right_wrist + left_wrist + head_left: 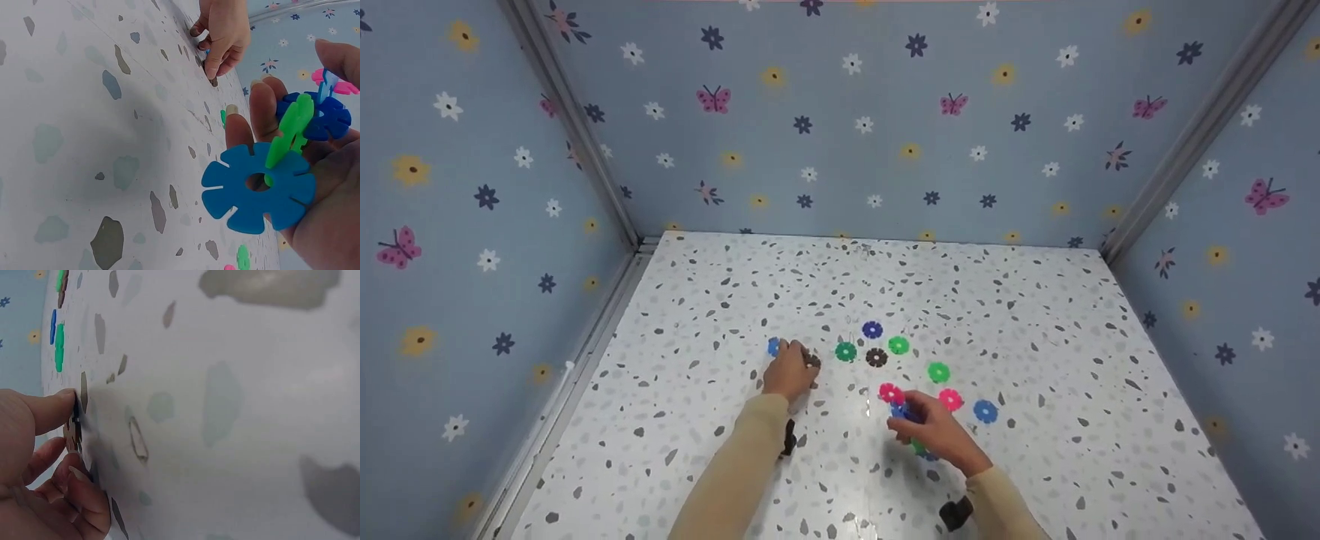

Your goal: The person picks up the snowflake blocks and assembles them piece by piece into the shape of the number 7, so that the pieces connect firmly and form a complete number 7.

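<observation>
My left hand pinches a brown slotted flower disc between thumb and fingertips, low at the tabletop. A blue disc lies just beyond that hand, partly covered by it. My right hand holds a chain of interlocked flower discs above the table. In the right wrist view the chain shows a large blue disc at the near end, then a green disc, a dark blue disc, a light blue piece and a pink disc at the far end.
Loose discs lie on the speckled table: dark blue, teal green, brown, two green ones, pink and blue. Flower-patterned walls enclose the table's back and sides.
</observation>
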`<state>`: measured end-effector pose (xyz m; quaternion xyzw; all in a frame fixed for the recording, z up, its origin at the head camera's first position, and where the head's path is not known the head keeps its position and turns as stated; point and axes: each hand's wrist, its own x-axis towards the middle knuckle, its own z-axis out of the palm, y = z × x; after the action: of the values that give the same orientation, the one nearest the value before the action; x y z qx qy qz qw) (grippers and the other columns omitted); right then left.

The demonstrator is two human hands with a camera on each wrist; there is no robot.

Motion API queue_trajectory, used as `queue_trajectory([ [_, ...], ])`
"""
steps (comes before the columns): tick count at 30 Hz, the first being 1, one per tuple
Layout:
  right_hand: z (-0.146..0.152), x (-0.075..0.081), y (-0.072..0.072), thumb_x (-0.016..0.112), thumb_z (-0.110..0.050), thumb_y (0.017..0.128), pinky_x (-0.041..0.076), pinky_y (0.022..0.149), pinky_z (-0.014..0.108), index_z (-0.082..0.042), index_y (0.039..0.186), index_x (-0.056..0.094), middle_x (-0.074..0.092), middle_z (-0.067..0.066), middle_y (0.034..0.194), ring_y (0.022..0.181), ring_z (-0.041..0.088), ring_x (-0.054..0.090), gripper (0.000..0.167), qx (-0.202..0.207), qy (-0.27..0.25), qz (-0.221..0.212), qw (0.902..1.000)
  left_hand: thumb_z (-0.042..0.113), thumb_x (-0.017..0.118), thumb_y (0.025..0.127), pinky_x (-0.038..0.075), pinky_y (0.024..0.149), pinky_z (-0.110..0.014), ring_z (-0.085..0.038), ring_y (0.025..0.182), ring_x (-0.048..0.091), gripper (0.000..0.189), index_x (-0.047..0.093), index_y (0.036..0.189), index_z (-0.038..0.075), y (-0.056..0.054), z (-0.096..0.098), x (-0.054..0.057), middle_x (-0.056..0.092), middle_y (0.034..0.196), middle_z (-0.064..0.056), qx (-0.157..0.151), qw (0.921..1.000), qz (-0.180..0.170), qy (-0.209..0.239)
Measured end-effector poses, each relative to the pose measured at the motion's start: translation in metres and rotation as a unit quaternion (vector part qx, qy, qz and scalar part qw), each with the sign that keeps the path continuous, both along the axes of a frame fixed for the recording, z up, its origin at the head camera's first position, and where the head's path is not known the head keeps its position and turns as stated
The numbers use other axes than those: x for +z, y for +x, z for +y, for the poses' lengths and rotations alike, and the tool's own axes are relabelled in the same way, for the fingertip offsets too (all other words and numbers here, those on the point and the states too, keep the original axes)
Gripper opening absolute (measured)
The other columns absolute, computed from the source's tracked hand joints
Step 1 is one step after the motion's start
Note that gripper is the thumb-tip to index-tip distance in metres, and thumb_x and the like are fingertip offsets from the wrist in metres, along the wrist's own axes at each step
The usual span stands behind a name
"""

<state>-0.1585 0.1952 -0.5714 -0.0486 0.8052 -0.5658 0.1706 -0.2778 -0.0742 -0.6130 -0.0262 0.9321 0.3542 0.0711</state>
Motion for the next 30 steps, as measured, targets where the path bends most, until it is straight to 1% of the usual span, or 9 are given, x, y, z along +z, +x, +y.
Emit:
queue_trajectory([
  [4,-0.002,0.000,-0.001,0.073,-0.029,0.091,0.056,0.074,0.038,-0.003,0.130,0.056,0.065,0.008,0.095,0.081,0.023,0.066,0.050,0.006,-0.004,0.009,0.9999,0.015,0.072,0.090,0.050,0.082,-0.041,-0.020,0.084,0.061,0.032,0.053,0.114,0.009,0.003,-0.002,0.004,0.059,0.098,-0.006,-0.009,0.9999,-0.007,0.010],
  [7,-0.003,0.001,-0.003,0.075,-0.035,0.089,0.056,0.072,0.037,-0.003,0.128,0.057,0.066,0.007,0.094,0.079,0.023,0.066,0.054,0.006,0.000,0.008,0.9999,0.014,0.070,0.090,0.050,0.083,-0.041,-0.021,0.087,0.060,0.032,0.053,0.118,0.010,0.005,0.000,0.008,0.062,0.096,-0.005,-0.022,0.9996,-0.001,0.017],
  [10,-0.004,0.000,-0.004,0.075,-0.039,0.088,0.056,0.070,0.036,-0.004,0.120,0.058,0.067,0.006,0.094,0.076,0.023,0.065,0.051,-0.001,0.008,0.003,1.0000,0.013,0.069,0.092,0.049,0.084,-0.040,-0.021,0.088,0.059,0.030,0.055,0.119,0.011,0.009,0.006,0.013,0.061,0.097,-0.005,-0.039,0.9977,0.007,0.056],
  [13,-0.003,-0.001,-0.003,0.076,-0.034,0.088,0.053,0.068,0.034,-0.005,0.109,0.057,0.066,0.007,0.091,0.073,0.022,0.064,0.041,-0.010,0.015,0.001,0.9998,0.015,0.067,0.095,0.048,0.079,-0.038,-0.020,0.085,0.056,0.030,0.056,0.123,0.009,0.013,0.014,0.021,0.058,0.095,-0.004,-0.070,0.9914,0.015,0.109],
  [16,-0.003,-0.002,-0.003,0.076,-0.031,0.089,0.051,0.066,0.033,-0.005,0.102,0.055,0.067,0.006,0.088,0.072,0.022,0.064,0.035,-0.010,0.017,0.003,0.9998,0.018,0.065,0.097,0.047,0.071,-0.035,-0.021,0.080,0.056,0.033,0.056,0.126,0.007,0.018,0.022,0.029,0.058,0.093,-0.005,-0.111,0.9807,0.022,0.160],
  [20,-0.003,-0.002,-0.003,0.070,-0.027,0.094,0.049,0.067,0.032,-0.005,0.101,0.054,0.070,0.007,0.090,0.074,0.023,0.065,0.028,0.003,-0.009,0.003,1.0000,0.022,0.063,0.098,0.049,0.062,-0.033,-0.024,0.075,0.061,0.030,0.058,0.127,0.013,0.027,0.030,0.042,0.063,0.094,-0.007,-0.150,0.9641,0.014,0.219],
  [25,-0.004,-0.002,0.000,0.063,-0.028,0.099,0.048,0.067,0.031,-0.003,0.101,0.057,0.069,0.009,0.090,0.075,0.022,0.061,0.026,0.003,-0.050,-0.006,0.9987,0.021,0.060,0.100,0.049,0.058,-0.029,-0.017,0.063,0.058,0.026,0.057,0.125,0.016,0.041,0.038,0.055,0.068,0.088,-0.016,-0.196,0.9408,0.017,0.276],
  [27,-0.004,-0.002,0.000,0.061,-0.030,0.100,0.048,0.067,0.031,-0.002,0.101,0.058,0.066,0.009,0.088,0.075,0.021,0.059,0.029,0.000,-0.056,-0.005,0.9984,0.021,0.060,0.100,0.048,0.056,-0.028,-0.014,0.060,0.056,0.025,0.057,0.125,0.014,0.046,0.040,0.060,0.068,0.083,-0.014,-0.213,0.9319,0.026,0.292],
  [30,-0.005,-0.002,0.000,0.057,-0.034,0.102,0.047,0.068,0.030,0.000,0.103,0.061,0.061,0.007,0.085,0.076,0.020,0.055,0.034,0.000,-0.057,-0.007,0.9984,0.020,0.060,0.100,0.047,0.054,-0.027,-0.019,0.059,0.057,0.024,0.059,0.123,0.014,0.053,0.043,0.066,0.066,0.076,-0.008,-0.230,0.9209,0.039,0.313],
])
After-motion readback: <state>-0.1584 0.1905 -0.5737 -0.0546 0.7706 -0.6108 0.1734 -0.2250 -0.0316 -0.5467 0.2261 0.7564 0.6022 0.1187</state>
